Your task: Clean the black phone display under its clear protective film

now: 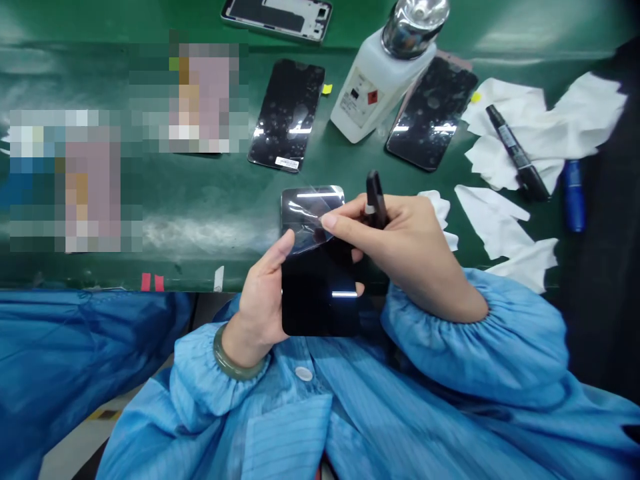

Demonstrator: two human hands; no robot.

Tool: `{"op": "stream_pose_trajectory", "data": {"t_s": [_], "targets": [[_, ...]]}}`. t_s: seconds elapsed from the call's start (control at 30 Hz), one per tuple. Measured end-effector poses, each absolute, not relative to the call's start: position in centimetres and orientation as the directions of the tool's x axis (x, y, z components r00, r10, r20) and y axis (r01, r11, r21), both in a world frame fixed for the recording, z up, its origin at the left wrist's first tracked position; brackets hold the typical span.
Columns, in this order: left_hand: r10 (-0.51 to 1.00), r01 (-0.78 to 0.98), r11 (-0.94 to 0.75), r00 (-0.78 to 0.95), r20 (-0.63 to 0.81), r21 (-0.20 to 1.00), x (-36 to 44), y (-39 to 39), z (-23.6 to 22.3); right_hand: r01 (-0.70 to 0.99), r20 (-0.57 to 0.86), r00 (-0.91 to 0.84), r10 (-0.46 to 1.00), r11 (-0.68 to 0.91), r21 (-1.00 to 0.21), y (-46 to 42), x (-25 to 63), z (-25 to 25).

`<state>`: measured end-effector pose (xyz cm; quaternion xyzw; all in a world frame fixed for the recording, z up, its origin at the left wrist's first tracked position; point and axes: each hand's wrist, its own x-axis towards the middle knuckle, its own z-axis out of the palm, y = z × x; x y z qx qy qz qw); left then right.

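Note:
My left hand (263, 288) grips a black phone screen (320, 293) at the table's front edge, thumb along its left side and fingertips showing at its right. Clear protective film (306, 227) is lifted off the screen's lower part and still lies over its upper end. My right hand (395, 233) pinches the film's free edge between thumb and finger. A black pen (375, 197) is also tucked in the right hand, pointing upward. Beyond the hands, another phone screen (290, 110) with a white label and a yellow tab lies on the green table.
A white bottle (367, 83) with a metal top stands behind the hands. Right of it lie another screen (433, 113), white wipes (540, 127), a black marker (517, 153) and a blue cylindrical object (575, 197). A phone frame (277, 17) lies at the back. Pixelated patches cover the left.

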<state>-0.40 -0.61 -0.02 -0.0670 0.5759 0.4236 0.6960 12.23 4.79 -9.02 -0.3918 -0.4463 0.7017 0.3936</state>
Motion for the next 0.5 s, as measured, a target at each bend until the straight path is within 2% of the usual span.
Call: {"op": "stream_pose_trajectory", "data": {"t_s": [0.13,0.2,0.3,0.37,0.43,0.47,0.5], "targets": [[0.516,-0.657,0.625,-0.059,-0.855,0.422,-0.4,-0.4,-0.2,-0.219,-0.099,-0.395,0.913,-0.198,-0.955,4.7,13.0,-9.2],[0.518,-0.637,0.633,-0.075,-0.852,0.44,-0.5,-0.4,-0.1,-0.242,0.063,-0.463,0.884,-0.058,-0.969,4.7,14.2,-9.3],[0.566,-0.59,0.659,-0.021,-0.824,0.467,-1.1,-0.8,0.6,-0.343,0.336,-0.68,0.652,0.122,-0.931,4.6,16.6,-9.7],[0.598,-0.512,0.698,0.033,-0.801,0.5,-1.9,-1.1,1.9,-0.405,0.39,-0.74,0.548,0.1,-0.909,4.4,17.8,-10.3],[0.65,-0.33,0.699,-0.074,-0.756,0.634,-3.1,-1.2,3.8,-0.411,0.345,-0.71,0.614,0.035,-0.911,4.1,18.3,-11.0],[0.697,-0.169,0.664,-0.212,-0.684,0.729,-3.8,-1.0,4.8,-0.398,0.3,-0.67,0.679,0.013,-0.917,4.0,18.2,-11.4],[0.75,0.056,0.604,-0.376,-0.544,0.795,-4.6,-0.7,5.8,-0.376,0.241,-0.627,0.74,-0.016,-0.927,3.8,18.0,-11.9]]}}
